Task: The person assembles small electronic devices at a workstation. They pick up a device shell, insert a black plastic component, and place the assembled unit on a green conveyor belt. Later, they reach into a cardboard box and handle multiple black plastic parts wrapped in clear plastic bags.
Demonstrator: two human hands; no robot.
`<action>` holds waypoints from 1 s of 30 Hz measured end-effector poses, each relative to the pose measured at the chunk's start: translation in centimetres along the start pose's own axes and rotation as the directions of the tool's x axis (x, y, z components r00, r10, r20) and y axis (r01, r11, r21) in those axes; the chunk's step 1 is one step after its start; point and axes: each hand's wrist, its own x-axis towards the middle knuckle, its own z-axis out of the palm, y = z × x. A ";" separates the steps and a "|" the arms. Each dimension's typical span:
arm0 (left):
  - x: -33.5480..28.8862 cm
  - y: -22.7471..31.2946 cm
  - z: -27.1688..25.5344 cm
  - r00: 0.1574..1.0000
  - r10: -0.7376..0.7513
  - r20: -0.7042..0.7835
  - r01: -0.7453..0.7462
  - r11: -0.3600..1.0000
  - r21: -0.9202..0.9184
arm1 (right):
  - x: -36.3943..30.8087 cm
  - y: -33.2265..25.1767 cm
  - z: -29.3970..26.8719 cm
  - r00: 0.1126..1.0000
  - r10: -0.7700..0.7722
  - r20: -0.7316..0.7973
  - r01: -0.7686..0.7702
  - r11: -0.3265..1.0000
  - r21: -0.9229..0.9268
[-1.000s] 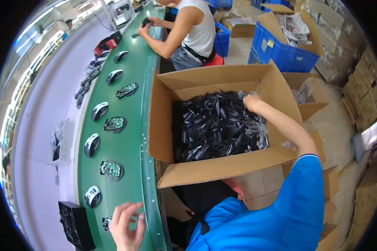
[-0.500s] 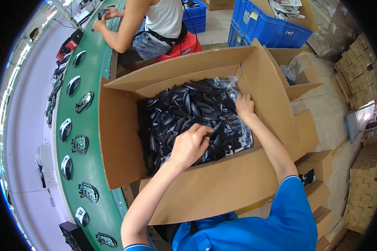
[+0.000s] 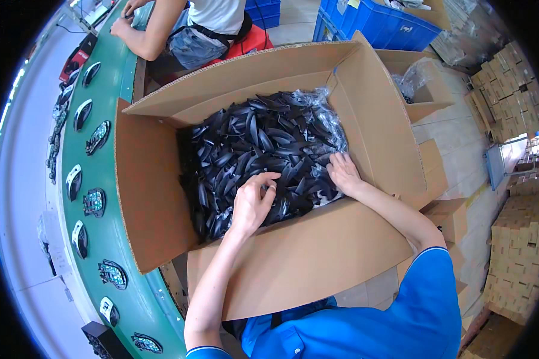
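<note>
Inside a large open cardboard box [image 3: 317, 254] lies a heap of thin, curved black plastic parts [image 3: 263, 134]. My left hand [image 3: 253, 202] is over the near side of the heap, its fingers half curled and the thumb apart from them. No part shows in that hand, though its palm side is hidden. Clear plastic liner [image 3: 331, 119] runs crumpled along the heap's right side. At the near right corner, my right hand [image 3: 344, 175] has its bent fingers closed on the liner's edge; the fingertips are partly hidden.
Left of the box, a green conveyor belt [image 3: 117, 314] carries rows of computer mouse shells and circuit-board halves. A co-worker [image 3: 212, 30] sits beyond the box beside the belt. Blue crates [image 3: 377, 27] stand at the back, and stacked cartons [image 3: 518, 251] at the right.
My right hand has come nearer along the box's right side, and more liner shows beyond it. My left hand stays over the near part of the heap. The whole view has shifted.
</note>
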 end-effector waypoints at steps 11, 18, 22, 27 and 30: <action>-0.7 1.0 -0.7 0.999 0.009 -0.046 -0.011 1.000 -0.025 | 1.9 1.9 -10.2 0.930 0.013 0.368 -0.352 0.327 0.877; -1.5 4.9 -1.9 0.943 0.322 -0.089 -0.276 0.902 0.333 | 3.7 -1.3 -14.1 0.779 -0.402 0.481 -0.627 -0.512 0.587; -1.6 5.3 -2.2 0.921 0.388 0.042 -0.370 0.836 0.404 | 4.2 -3.7 -15.0 0.749 -0.465 0.472 -0.634 -0.297 0.714; -2.0 3.1 -1.9 0.975 0.208 -0.078 -0.186 0.955 0.229 | 3.9 -4.3 -16.7 0.862 -0.252 0.441 -0.474 -0.088 0.876; -2.4 2.1 -1.8 0.991 -0.020 -0.129 0.013 0.998 -0.053 | 3.4 -4.9 -16.1 0.940 -0.153 0.305 -0.316 -0.054 0.947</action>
